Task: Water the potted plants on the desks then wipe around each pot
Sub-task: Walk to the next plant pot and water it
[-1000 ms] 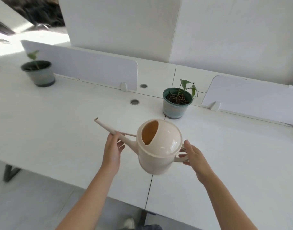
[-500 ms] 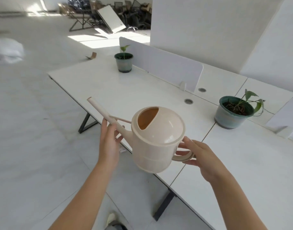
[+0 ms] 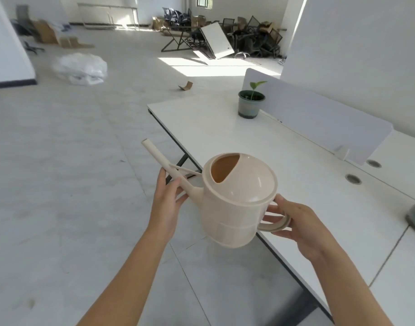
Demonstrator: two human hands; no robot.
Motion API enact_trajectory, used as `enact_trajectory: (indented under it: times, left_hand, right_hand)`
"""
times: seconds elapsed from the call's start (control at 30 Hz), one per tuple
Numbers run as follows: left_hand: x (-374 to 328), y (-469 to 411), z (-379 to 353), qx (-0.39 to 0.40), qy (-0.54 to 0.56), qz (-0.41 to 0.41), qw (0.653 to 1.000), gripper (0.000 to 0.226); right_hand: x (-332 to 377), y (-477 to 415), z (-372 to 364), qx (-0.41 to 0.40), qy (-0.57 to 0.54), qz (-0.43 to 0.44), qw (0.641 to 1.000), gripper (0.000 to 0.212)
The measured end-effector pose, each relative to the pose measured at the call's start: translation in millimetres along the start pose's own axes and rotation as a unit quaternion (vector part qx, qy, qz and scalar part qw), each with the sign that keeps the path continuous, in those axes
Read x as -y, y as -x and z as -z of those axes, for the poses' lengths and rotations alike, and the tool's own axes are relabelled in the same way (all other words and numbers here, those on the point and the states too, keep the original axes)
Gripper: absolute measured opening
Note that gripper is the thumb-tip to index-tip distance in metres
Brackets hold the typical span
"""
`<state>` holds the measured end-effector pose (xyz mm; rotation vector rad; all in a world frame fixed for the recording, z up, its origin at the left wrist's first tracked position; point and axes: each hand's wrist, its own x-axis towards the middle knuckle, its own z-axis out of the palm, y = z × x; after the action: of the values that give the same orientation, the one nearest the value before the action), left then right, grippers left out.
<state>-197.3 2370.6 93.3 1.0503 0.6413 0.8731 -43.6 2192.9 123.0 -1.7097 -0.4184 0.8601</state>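
Carrying watering can (image 3: 237,208): right hand (image 3: 303,227) fingers clamped on handle (image 3: 278,225), left hand (image 3: 166,208) fingers straight against spout (image 3: 159,158); spout was best held high until above potted plant (image 3: 250,102) near desk's (image 3: 225,142) far corner.

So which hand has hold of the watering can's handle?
The right hand: its fingers curl round the loop handle of the watering can. The left hand only rests straight fingers against the spout.

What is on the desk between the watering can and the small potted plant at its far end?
Nothing: in the head view only bare white desk shows between the watering can and the potted plant.
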Motion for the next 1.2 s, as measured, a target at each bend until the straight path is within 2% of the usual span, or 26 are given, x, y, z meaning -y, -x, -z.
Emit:
enact_trajectory:
  times: [0.17, 0.27, 0.3, 0.43, 0.57, 0.67, 0.77, 0.93, 1.07, 1.2]
  left_hand:
    - [-33.6, -62.5, 59.9, 0.045, -0.081, 0.037, 0.995, 0.036]
    - [-47.7, -91.4, 86.2, 0.084, -0.127, 0.065, 0.986, 0.046]
    - [-50.3, -100.9, 93.7, 0.090, -0.137, 0.076, 0.983, 0.051]
    - [-53.0, -141.2, 111.1, 0.107, -0.138, 0.098, 0.980, 0.057]
    - [-49.2, -178.1, 110.1, 0.097, -0.108, 0.109, 0.983, 0.047]
    - [-47.3, -214.3, 106.8, 0.090, -0.096, 0.112, 0.985, 0.047]
    - [-44.7, -261.3, 95.4, 0.080, -0.089, 0.106, 0.987, 0.052]
    - [-38.2, -349.4, 64.2, 0.057, -0.089, 0.098, 0.990, 0.060]
    - [-30.8, -412.5, 38.8, 0.050, -0.104, 0.097, 0.989, 0.059]
    - [-16.7, -463.7, 16.7, 0.060, -0.105, 0.118, 0.986, 0.060]
  right_hand:
    - [17.5, -32.2, -68.4, -0.018, -0.022, 0.009, 1.000, 0.045]
    - [26.7, -48.6, -100.9, -0.021, -0.041, 0.006, 0.999, 0.028]
    - [29.5, -53.9, -110.2, -0.022, -0.049, 0.001, 0.999, 0.030]
    - [39.2, -77.5, -138.3, -0.028, -0.052, -0.020, 0.998, 0.040]
    - [50.6, -111.3, -147.7, -0.042, -0.046, -0.033, 0.998, 0.026]
    - [60.8, -146.8, -151.8, -0.044, -0.040, -0.029, 0.998, 0.037]
    - [74.2, -190.5, -154.0, -0.047, -0.052, -0.022, 0.997, 0.033]
    - [98.2, -273.4, -145.5, -0.044, -0.063, -0.010, 0.997, 0.040]
    - [114.6, -331.9, -138.7, -0.052, -0.074, -0.001, 0.996, 0.069]
    - [123.9, -374.8, -130.2, -0.066, -0.090, -0.014, 0.994, 0.076]
